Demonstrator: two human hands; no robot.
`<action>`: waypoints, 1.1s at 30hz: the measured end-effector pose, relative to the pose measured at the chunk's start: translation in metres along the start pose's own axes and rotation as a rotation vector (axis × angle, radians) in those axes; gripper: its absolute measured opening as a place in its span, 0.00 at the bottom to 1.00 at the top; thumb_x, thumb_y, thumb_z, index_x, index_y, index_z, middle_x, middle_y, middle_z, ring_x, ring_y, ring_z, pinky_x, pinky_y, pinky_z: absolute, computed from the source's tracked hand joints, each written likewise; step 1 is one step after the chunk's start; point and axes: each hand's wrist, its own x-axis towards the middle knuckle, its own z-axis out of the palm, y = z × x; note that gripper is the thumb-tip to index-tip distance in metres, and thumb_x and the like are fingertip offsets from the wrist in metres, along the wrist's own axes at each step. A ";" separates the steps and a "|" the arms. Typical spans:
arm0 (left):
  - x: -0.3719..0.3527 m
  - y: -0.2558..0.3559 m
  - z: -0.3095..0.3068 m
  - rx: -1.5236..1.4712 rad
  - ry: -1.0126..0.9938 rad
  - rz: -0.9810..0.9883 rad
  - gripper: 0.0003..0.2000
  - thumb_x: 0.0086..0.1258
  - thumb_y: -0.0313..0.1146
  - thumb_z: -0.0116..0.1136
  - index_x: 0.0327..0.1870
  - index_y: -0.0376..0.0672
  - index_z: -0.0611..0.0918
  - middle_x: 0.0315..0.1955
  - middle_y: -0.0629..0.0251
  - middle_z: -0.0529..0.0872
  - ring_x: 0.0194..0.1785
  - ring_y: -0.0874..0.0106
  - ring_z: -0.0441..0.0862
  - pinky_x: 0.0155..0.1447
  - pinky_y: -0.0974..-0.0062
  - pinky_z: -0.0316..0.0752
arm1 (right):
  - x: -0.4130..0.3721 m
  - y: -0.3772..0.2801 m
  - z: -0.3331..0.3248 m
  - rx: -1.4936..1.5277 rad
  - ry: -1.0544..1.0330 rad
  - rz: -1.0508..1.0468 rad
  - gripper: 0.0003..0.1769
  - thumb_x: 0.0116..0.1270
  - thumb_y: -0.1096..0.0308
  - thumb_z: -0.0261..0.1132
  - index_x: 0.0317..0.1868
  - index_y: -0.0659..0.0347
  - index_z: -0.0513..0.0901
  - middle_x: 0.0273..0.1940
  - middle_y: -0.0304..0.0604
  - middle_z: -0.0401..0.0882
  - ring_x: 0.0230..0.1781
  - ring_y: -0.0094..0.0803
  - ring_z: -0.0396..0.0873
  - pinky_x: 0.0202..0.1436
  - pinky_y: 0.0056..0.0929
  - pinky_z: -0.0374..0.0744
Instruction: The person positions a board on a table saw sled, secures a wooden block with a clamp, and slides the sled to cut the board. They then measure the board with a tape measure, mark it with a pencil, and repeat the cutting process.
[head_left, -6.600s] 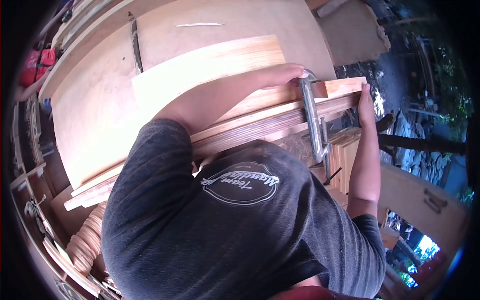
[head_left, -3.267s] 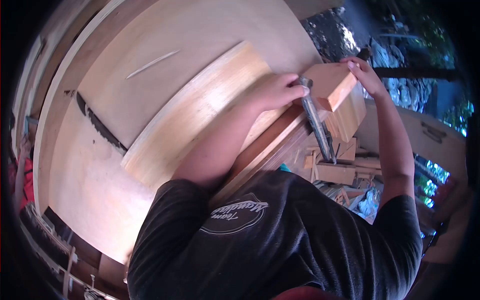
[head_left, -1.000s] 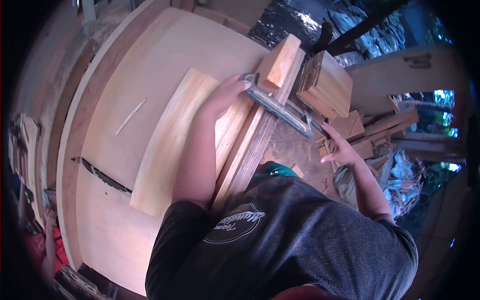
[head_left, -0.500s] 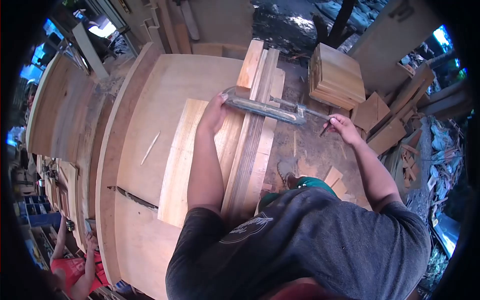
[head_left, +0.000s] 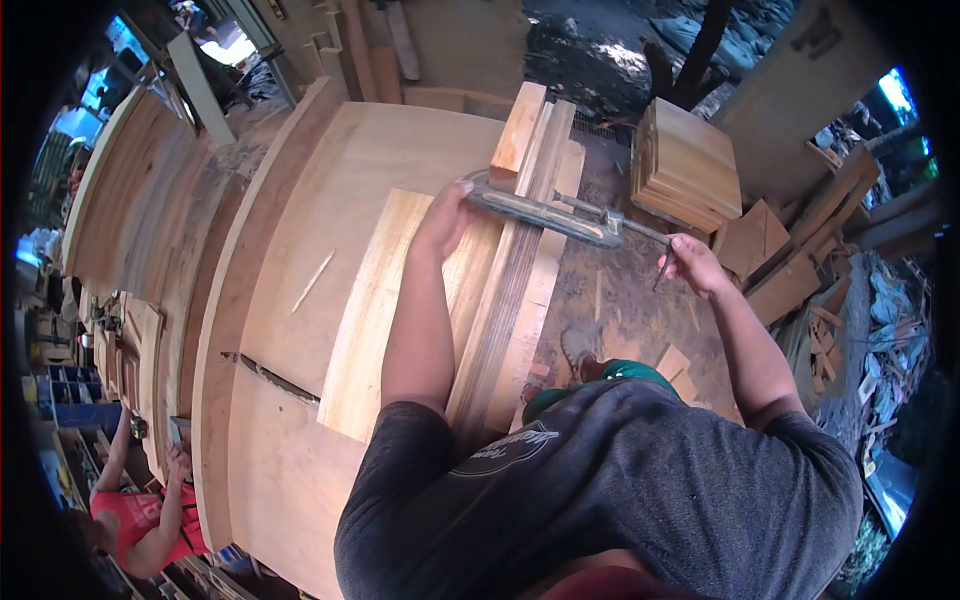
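Note:
A metal C-clamp [head_left: 545,214] lies across the long edge boards [head_left: 505,290] of the workbench, its frame over a short wood block [head_left: 518,135]. My left hand [head_left: 446,217] is closed around the clamp's far-left end. My right hand [head_left: 694,265] grips the turning handle at the outer end of the clamp's screw [head_left: 645,231], off the bench's right side. Beneath my left forearm a wide pale plank [head_left: 375,310] lies flat on the bench top.
The plywood bench top [head_left: 290,450] has a dark slot [head_left: 278,381] and a thin wood sliver [head_left: 313,282]. Stacked boards [head_left: 685,160] stand on the floor beyond the bench. Offcuts [head_left: 780,260] lean at right. A co-worker in a red shirt [head_left: 140,515] works at lower left.
The whole view has shifted slightly. My right hand has changed its hold at the screw handle, and the handle has turned a little. My left hand keeps its hold on the clamp.

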 end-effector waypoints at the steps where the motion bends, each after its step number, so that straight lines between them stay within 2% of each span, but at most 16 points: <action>1: 0.000 0.000 0.000 0.005 0.002 -0.004 0.20 0.77 0.34 0.38 0.63 0.33 0.73 0.54 0.55 0.81 0.59 0.65 0.79 0.69 0.63 0.72 | 0.000 0.000 0.000 0.038 -0.014 0.016 0.14 0.80 0.54 0.53 0.52 0.55 0.76 0.34 0.40 0.86 0.29 0.23 0.82 0.34 0.21 0.81; 9: 0.001 0.000 0.001 0.066 -0.024 -0.006 0.19 0.78 0.34 0.38 0.63 0.33 0.73 0.55 0.55 0.81 0.60 0.65 0.79 0.70 0.63 0.72 | -0.003 -0.013 -0.001 0.150 -0.031 0.184 0.14 0.80 0.52 0.53 0.45 0.53 0.73 0.30 0.42 0.84 0.22 0.25 0.81 0.24 0.22 0.80; 11: 0.000 -0.002 0.001 0.055 -0.004 -0.014 0.18 0.78 0.34 0.39 0.62 0.34 0.72 0.56 0.55 0.80 0.61 0.65 0.78 0.71 0.62 0.71 | -0.004 -0.015 0.002 0.067 0.021 0.195 0.15 0.80 0.51 0.53 0.49 0.53 0.74 0.29 0.42 0.84 0.22 0.25 0.81 0.25 0.22 0.80; 13: -0.005 0.004 0.004 0.087 -0.019 -0.026 0.17 0.77 0.35 0.40 0.60 0.35 0.72 0.56 0.56 0.80 0.61 0.64 0.78 0.72 0.60 0.70 | -0.011 -0.024 0.009 -0.101 0.062 0.179 0.19 0.79 0.52 0.54 0.59 0.56 0.73 0.31 0.43 0.84 0.21 0.27 0.81 0.26 0.23 0.81; 15: 0.005 -0.005 -0.004 0.088 -0.010 -0.032 0.17 0.77 0.35 0.40 0.60 0.36 0.74 0.54 0.58 0.80 0.58 0.66 0.79 0.70 0.63 0.71 | -0.007 -0.003 0.000 -0.520 0.185 -0.103 0.23 0.79 0.59 0.56 0.69 0.58 0.68 0.48 0.53 0.83 0.39 0.33 0.86 0.34 0.26 0.84; 17: -0.002 0.003 0.003 0.070 0.008 -0.038 0.17 0.77 0.34 0.40 0.61 0.38 0.75 0.52 0.60 0.81 0.56 0.68 0.79 0.67 0.66 0.73 | -0.022 -0.003 0.001 -0.976 0.147 -0.767 0.30 0.72 0.65 0.61 0.72 0.59 0.64 0.67 0.61 0.68 0.64 0.43 0.75 0.52 0.37 0.84; 19: -0.005 0.006 0.006 0.024 0.021 -0.056 0.17 0.77 0.33 0.41 0.60 0.39 0.75 0.51 0.60 0.81 0.56 0.68 0.79 0.67 0.66 0.73 | -0.047 -0.031 0.008 -1.068 -0.126 -0.731 0.31 0.62 0.67 0.68 0.66 0.61 0.72 0.75 0.63 0.54 0.77 0.52 0.56 0.71 0.47 0.71; 20: -0.002 0.004 0.003 -0.005 0.012 -0.049 0.16 0.76 0.33 0.41 0.60 0.39 0.75 0.51 0.61 0.81 0.56 0.68 0.79 0.67 0.66 0.72 | -0.054 -0.047 0.014 -1.064 -0.144 -0.767 0.31 0.62 0.67 0.68 0.66 0.61 0.72 0.75 0.63 0.54 0.77 0.52 0.56 0.71 0.47 0.71; 22: 0.000 0.000 -0.003 -0.023 0.017 -0.033 0.16 0.76 0.33 0.42 0.60 0.39 0.75 0.51 0.61 0.81 0.55 0.68 0.79 0.68 0.65 0.72 | -0.063 -0.065 0.025 -1.415 -0.274 -0.799 0.26 0.53 0.64 0.74 0.52 0.63 0.80 0.74 0.64 0.56 0.76 0.61 0.56 0.78 0.50 0.60; 23: 0.002 -0.002 -0.005 -0.062 0.007 -0.046 0.16 0.76 0.32 0.42 0.59 0.39 0.75 0.51 0.60 0.81 0.56 0.67 0.79 0.68 0.65 0.72 | -0.060 -0.066 0.027 -1.411 -0.283 -0.823 0.26 0.53 0.64 0.74 0.52 0.63 0.80 0.74 0.64 0.56 0.76 0.61 0.56 0.78 0.50 0.60; 25: 0.004 -0.002 -0.008 -0.098 0.003 -0.051 0.16 0.75 0.32 0.42 0.58 0.39 0.75 0.51 0.60 0.81 0.56 0.67 0.79 0.68 0.65 0.72 | -0.052 -0.065 0.028 -1.504 -0.269 -0.861 0.22 0.49 0.62 0.78 0.41 0.64 0.81 0.74 0.64 0.56 0.76 0.63 0.55 0.79 0.51 0.58; 26: 0.006 -0.003 -0.010 -0.136 -0.029 -0.064 0.16 0.74 0.32 0.43 0.58 0.38 0.75 0.51 0.59 0.82 0.56 0.66 0.80 0.68 0.65 0.71 | -0.046 -0.061 0.032 -1.597 -0.241 -0.906 0.23 0.47 0.58 0.79 0.36 0.64 0.80 0.73 0.65 0.58 0.74 0.63 0.58 0.77 0.53 0.61; 27: 0.007 -0.003 -0.012 -0.171 -0.061 -0.078 0.16 0.74 0.32 0.44 0.58 0.38 0.75 0.51 0.58 0.83 0.57 0.66 0.80 0.69 0.65 0.71 | -0.034 -0.049 0.029 -1.591 -0.246 -0.921 0.23 0.47 0.58 0.79 0.36 0.64 0.80 0.73 0.65 0.58 0.74 0.63 0.58 0.77 0.53 0.61; 29: 0.012 -0.004 -0.019 -0.189 -0.069 -0.113 0.16 0.73 0.33 0.44 0.57 0.37 0.76 0.50 0.58 0.83 0.56 0.65 0.81 0.67 0.64 0.73 | -0.014 -0.025 0.021 -1.407 -0.134 -0.995 0.21 0.49 0.58 0.78 0.32 0.65 0.79 0.71 0.66 0.61 0.71 0.63 0.63 0.76 0.53 0.63; 31: 0.017 0.010 -0.019 -0.207 -0.075 -0.143 0.16 0.72 0.33 0.45 0.55 0.37 0.77 0.49 0.58 0.84 0.55 0.64 0.82 0.66 0.64 0.75 | -0.013 -0.025 0.024 -1.357 -0.113 -1.022 0.21 0.51 0.58 0.78 0.29 0.66 0.79 0.69 0.66 0.63 0.68 0.64 0.66 0.74 0.52 0.65; 33: 0.022 0.029 -0.014 0.070 -0.091 -0.318 0.17 0.71 0.36 0.48 0.56 0.38 0.79 0.44 0.60 0.86 0.47 0.65 0.84 0.59 0.62 0.80 | -0.013 -0.021 0.022 -1.325 -0.082 -1.097 0.20 0.51 0.58 0.78 0.29 0.66 0.79 0.67 0.64 0.65 0.65 0.63 0.68 0.69 0.52 0.69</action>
